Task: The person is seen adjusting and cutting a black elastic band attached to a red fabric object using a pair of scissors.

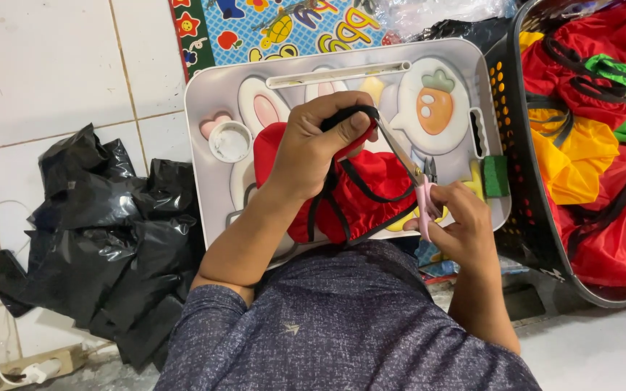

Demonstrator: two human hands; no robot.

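Observation:
My left hand (320,141) pinches a black strap (360,116) attached to a red fabric piece (378,181), holding it up over a white lap tray (211,94) printed with a rabbit and a carrot. My right hand (458,221) grips pink-handled scissors (420,192) whose blades point up toward the strap near my left fingers. The red fabric lies on the tray's middle, with more black straps trailing across it.
A black perforated basket (508,108) at the right holds red, yellow and green fabric with black straps. Crumpled black plastic bags (110,232) lie on the tiled floor at left. A small white round cap (230,141) and a green block (495,176) sit on the tray. A colourful play mat (284,25) lies beyond.

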